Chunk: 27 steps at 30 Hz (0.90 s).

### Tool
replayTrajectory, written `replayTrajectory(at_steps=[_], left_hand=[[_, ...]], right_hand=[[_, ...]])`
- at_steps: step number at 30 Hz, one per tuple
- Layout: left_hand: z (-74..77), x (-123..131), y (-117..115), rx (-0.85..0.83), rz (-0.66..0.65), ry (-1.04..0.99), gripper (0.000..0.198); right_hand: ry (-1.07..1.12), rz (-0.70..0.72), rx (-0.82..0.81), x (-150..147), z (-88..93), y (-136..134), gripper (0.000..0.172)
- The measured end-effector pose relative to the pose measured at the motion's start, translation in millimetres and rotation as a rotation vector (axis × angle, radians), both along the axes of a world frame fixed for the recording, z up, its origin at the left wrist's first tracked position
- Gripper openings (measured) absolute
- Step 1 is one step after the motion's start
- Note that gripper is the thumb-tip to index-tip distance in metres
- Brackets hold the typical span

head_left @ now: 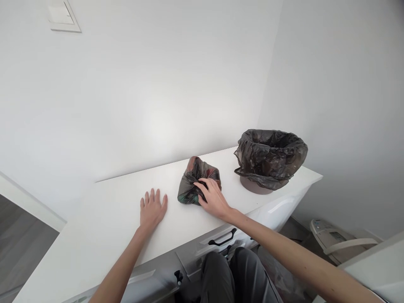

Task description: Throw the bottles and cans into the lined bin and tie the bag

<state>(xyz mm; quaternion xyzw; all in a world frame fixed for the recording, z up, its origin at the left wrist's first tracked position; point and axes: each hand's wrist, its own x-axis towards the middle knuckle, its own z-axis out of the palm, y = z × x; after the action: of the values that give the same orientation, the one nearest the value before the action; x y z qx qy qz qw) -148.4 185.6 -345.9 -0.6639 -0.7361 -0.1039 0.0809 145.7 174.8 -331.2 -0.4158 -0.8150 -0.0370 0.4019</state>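
Note:
A small, full black garbage bag (188,185) sits on the white countertop (116,214), its top twisted together and red and green contents showing dimly through the thin plastic. My right hand (213,198) is on the near right side of this bag, fingers curved over the twisted top and thumb lower down. Part of the bag is hidden under that hand. To the left, apart from the bag, my left hand (152,209) lies flat on the countertop with its fingers spread and nothing in it.
At the right end of the countertop stands a brown trash bin (255,186) lined with a black bag (268,162) folded over its rim. Drawers with black handles (222,237) are below. On the floor at right is a beige plastic object with a handle (334,240).

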Motion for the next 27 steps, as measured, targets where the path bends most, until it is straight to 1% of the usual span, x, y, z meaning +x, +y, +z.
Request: replayTrajectory(at_steps=[3,5,7,10,14,17,19,20,21,24,25,27], left_hand=[[3.3,4,-4,0.011,-0.004,0.010,0.069],[6.4,8,-9,0.015,-0.007,0.013,0.069],[9.7,13,-14,0.016,-0.015,0.017,0.069],[13.6,19,-23,0.017,-0.030,0.022,0.069],[14.2,22,-28,0.017,-0.037,0.011,0.067],[14.6,23,-29,0.023,-0.038,-0.013,0.066],[18.4,26,-31,0.043,-0.046,-0.022,0.066],[21.9,29,-33,0.079,-0.076,-0.030,0.065],[26.3,33,-36,0.135,-0.133,-0.045,0.063],[42.1,50,-47,0.324,-0.408,-0.127,0.052],[46.6,59,-50,0.356,-0.493,-0.156,0.049],[52.2,77,-53,0.367,-0.593,-0.195,0.045]], right_hand=[[0.097,0.068,0.054,8,11.4,-26,0.051],[0.215,0.042,0.058,19,15.2,-31,0.050],[0.343,-0.032,0.014,31,13.1,-26,0.046],[0.454,-0.108,-0.087,44,1.2,-7,0.042],[0.445,-0.090,-0.175,42,-13.2,15,0.037],[0.381,-0.053,-0.195,33,-14.5,17,0.039],[0.322,-0.022,-0.184,28,-12.8,15,0.042],[0.297,-0.010,-0.169,27,-11.8,13,0.042],[0.276,0.000,-0.151,26,-11.2,12,0.042],[0.226,0.015,-0.083,25,-11.2,10,0.038],[0.214,0.013,-0.058,25,-11.7,11,0.037],[0.194,0.005,-0.019,25,-12.5,11,0.037]])
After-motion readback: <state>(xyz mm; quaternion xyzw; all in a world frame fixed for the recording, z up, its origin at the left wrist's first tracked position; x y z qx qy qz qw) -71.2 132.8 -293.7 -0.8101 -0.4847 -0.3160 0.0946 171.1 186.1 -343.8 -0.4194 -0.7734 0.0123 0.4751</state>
